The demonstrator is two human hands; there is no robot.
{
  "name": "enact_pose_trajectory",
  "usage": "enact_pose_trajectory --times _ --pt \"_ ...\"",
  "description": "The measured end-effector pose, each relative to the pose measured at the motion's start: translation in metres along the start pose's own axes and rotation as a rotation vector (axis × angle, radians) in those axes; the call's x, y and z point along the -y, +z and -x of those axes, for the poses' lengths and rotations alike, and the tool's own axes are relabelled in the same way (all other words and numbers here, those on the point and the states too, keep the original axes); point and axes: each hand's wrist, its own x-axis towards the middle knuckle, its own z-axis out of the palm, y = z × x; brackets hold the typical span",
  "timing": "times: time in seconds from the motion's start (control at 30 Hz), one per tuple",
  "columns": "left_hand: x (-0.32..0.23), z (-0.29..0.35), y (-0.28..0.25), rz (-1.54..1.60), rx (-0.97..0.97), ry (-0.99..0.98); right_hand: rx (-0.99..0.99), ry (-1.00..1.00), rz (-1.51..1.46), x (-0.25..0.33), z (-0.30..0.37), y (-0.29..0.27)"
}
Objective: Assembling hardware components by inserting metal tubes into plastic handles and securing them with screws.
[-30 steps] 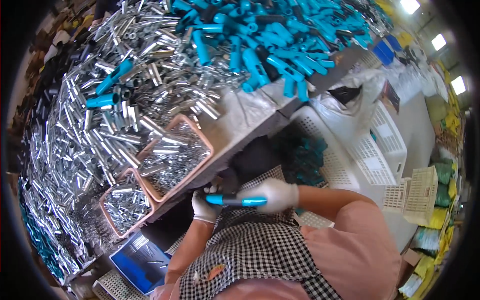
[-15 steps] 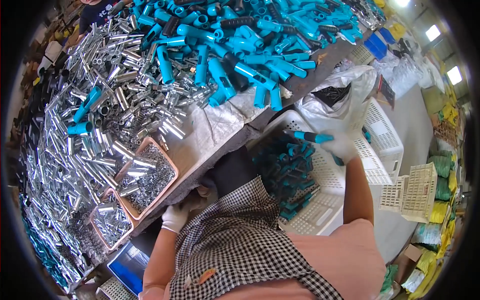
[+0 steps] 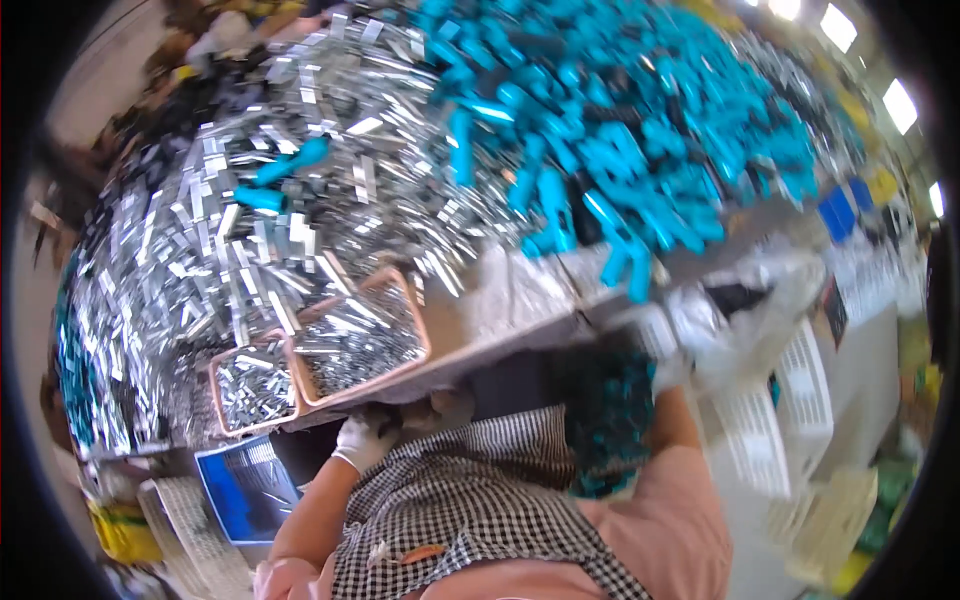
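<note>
My left hand (image 3: 366,440), in a white glove, is low against the underside of the bench's front edge, beside a dark part; its fingers are hidden. My right hand (image 3: 671,373), gloved too, is at the right rim of a crate of teal-and-black handles (image 3: 606,410). Motion smears its fingers, and I cannot make out anything in them. In front of my left hand, on the bench edge, a tan tray of small metal parts (image 3: 362,335) sits against a smaller tray of short metal pieces (image 3: 256,383).
Loose silvery metal tubes (image 3: 230,230) cover the bench's left side, and teal handle sleeves (image 3: 620,130) are heaped on its right. Below the bench is a blue bin (image 3: 245,490). White perforated crates (image 3: 757,440) and a white sack (image 3: 770,275) stand on the right.
My view has swung left, shifting the bench rightward in the picture. My right hand, which held a teal-and-black handle above the crate, is now lower at its rim, and that handle no longer shows.
</note>
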Motion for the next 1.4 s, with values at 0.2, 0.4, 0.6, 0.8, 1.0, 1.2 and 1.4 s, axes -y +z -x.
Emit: enact_pose_trajectory --times 0.2,0.4,0.6,0.8,1.0,1.2,1.4 --pt "-0.014 0.004 -0.002 -0.112 0.213 0.041 -0.046 -0.434 0.110 0.065 -0.073 -0.005" --pt "-0.010 0.021 0.020 -0.110 0.073 0.104 0.264 -0.617 0.422 0.177 -0.035 -0.120" --pt "-0.014 0.024 0.024 -0.195 0.139 0.074 0.549 -0.687 0.887 0.038 0.006 -0.059" --pt "-0.055 0.014 -0.001 0.388 0.137 0.208 0.329 -0.765 0.489 0.084 0.080 -0.078" --pt "-0.142 0.019 -0.048 1.517 0.167 0.577 0.973 -0.646 -1.100 0.263 0.226 -0.187" --pt "-0.171 0.019 -0.077 0.623 -0.295 0.872 1.010 -0.640 -1.845 0.351 0.260 -0.211" --pt "-0.115 0.066 -0.065 0.723 -0.118 0.817 1.308 -0.142 -1.775 0.421 0.259 -0.237"
